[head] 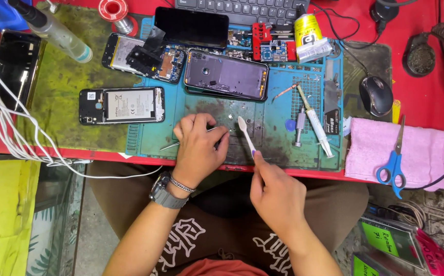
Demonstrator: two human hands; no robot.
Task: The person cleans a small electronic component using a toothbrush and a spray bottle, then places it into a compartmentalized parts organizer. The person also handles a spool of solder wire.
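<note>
My left hand [199, 145] rests on the blue work mat [278, 148] near its front edge, fingers curled around metal tweezers [173, 145] whose tail pokes out to the left. My right hand [275, 191] holds a white toothbrush [246, 134] by its handle, with the bristle head pointing up over the middle of the mat. A tiny metal part [230, 116] lies on the mat just beyond my left fingers, left of the brush head. What sits under my left hand is hidden.
Opened phones lie around: one with a purple inner frame [227, 74], one showing a battery [122, 106], another stripped one [142, 56]. A syringe [315, 121], a metal tool [300, 127], a glue bottle [309, 33], a mouse [376, 95], blue scissors [393, 163] on a pink cloth, white cables at left.
</note>
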